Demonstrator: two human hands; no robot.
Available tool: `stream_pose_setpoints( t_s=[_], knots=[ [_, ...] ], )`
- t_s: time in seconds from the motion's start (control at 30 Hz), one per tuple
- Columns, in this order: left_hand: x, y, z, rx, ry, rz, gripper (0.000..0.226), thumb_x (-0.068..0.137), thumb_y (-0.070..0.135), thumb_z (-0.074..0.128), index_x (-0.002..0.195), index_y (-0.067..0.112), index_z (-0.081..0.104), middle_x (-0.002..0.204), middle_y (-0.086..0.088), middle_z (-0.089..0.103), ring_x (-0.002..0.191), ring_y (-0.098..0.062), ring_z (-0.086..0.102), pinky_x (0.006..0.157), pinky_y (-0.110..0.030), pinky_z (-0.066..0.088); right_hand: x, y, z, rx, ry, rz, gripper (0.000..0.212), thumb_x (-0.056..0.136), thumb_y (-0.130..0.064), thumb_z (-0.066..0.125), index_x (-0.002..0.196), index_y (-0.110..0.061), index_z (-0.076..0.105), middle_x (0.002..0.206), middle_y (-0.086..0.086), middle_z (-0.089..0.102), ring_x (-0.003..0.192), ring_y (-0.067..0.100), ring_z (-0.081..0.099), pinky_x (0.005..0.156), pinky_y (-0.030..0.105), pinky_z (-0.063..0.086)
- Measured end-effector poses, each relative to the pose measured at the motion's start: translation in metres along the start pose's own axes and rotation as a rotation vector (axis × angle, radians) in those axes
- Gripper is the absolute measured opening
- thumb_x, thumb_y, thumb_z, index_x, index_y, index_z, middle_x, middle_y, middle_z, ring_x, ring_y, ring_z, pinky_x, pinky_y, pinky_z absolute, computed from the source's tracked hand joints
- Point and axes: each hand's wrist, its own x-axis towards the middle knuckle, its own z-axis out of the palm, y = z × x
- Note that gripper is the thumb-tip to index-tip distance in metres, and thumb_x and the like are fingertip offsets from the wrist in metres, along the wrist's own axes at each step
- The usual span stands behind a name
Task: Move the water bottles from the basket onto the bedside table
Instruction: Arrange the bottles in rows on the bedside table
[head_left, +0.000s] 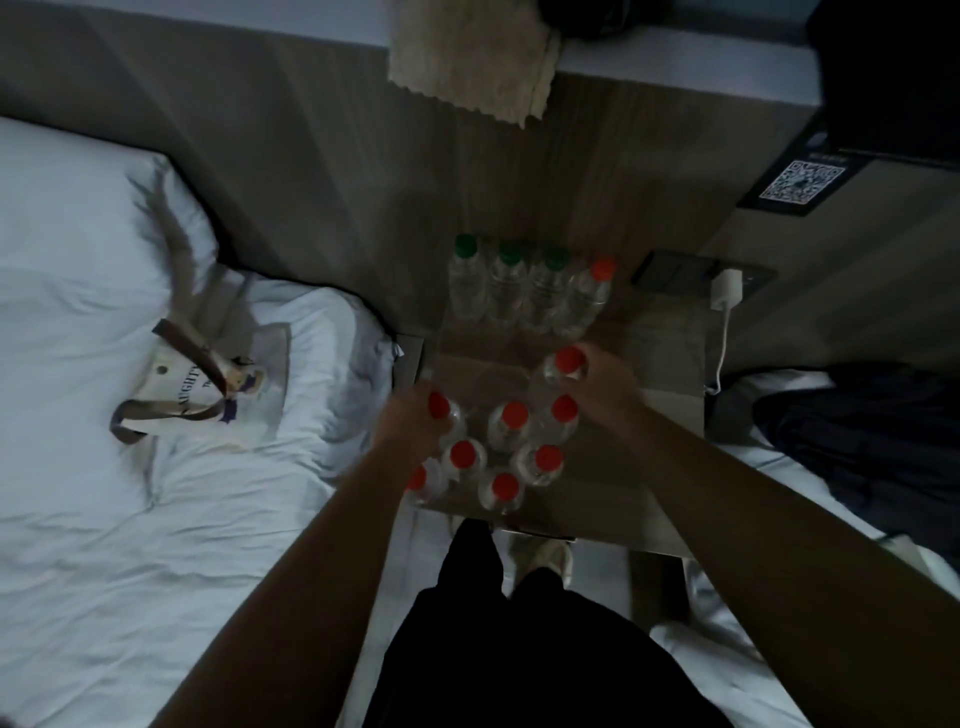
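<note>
Several clear water bottles stand on the wooden bedside table (660, 353). A back row by the wall has three green-capped bottles (506, 283) and one red-capped bottle (589, 296). A cluster of red-capped bottles (511, 421) stands at the table's near edge. My left hand (410, 423) grips a red-capped bottle (441, 408) at the cluster's left side. My right hand (605, 376) holds another red-capped bottle (566, 364) by its neck, just behind the cluster. No basket is in view.
A white bed (104, 493) lies to the left with a cloth tote bag (208, 384) on it. A charger and cable (724, 301) and a dark phone (675, 270) sit at the table's back right. Dark clothing (857, 415) lies on the right bed.
</note>
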Motion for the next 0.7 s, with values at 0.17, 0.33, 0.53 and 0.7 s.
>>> stream_pose_setpoints(
  t_s=[0.17, 0.33, 0.53, 0.7],
  knots=[
    [0.007, -0.006, -0.002, 0.024, 0.021, 0.094, 0.032, 0.085, 0.025, 0.062, 0.114, 0.013, 0.059, 0.102, -0.013, 0.067, 0.097, -0.032, 0.063, 0.077, -0.036, 0.048, 0.013, -0.007, 0.015, -0.025, 0.013, 0.090, 0.044, 0.078, -0.030, 0.073, 0.117, -0.015, 0.059, 0.111, 0.010, 0.066, 0.104, 0.030, 0.063, 0.086, 0.038, 0.052],
    [0.033, -0.004, -0.016, 0.083, -0.023, 0.181, 0.030, 0.088, 0.032, 0.058, 0.109, 0.012, 0.061, 0.107, -0.013, 0.066, 0.100, -0.029, 0.062, 0.085, -0.039, 0.050, 0.025, -0.006, 0.018, -0.120, 0.029, 0.107, 0.035, 0.082, -0.028, 0.067, 0.113, -0.013, 0.061, 0.108, 0.008, 0.065, 0.099, 0.029, 0.062, 0.078, 0.031, 0.046],
    [0.068, 0.012, -0.043, 0.045, 0.031, 0.212, 0.031, 0.086, 0.032, 0.061, 0.107, 0.009, 0.064, 0.103, -0.015, 0.067, 0.099, -0.032, 0.062, 0.084, -0.038, 0.049, 0.033, -0.024, 0.008, -0.132, 0.011, 0.042, 0.017, 0.081, -0.022, 0.067, 0.093, -0.012, 0.063, 0.088, 0.000, 0.061, 0.081, 0.017, 0.058, 0.069, 0.026, 0.040],
    [0.094, 0.030, -0.059, 0.011, 0.025, 0.226, 0.027, 0.086, 0.031, 0.061, 0.102, 0.009, 0.066, 0.099, -0.014, 0.069, 0.094, -0.029, 0.064, 0.083, -0.037, 0.051, 0.053, -0.040, 0.007, -0.174, 0.057, -0.008, 0.017, 0.077, -0.033, 0.066, 0.081, -0.020, 0.058, 0.083, 0.000, 0.063, 0.079, 0.020, 0.064, 0.070, 0.036, 0.054]
  ],
)
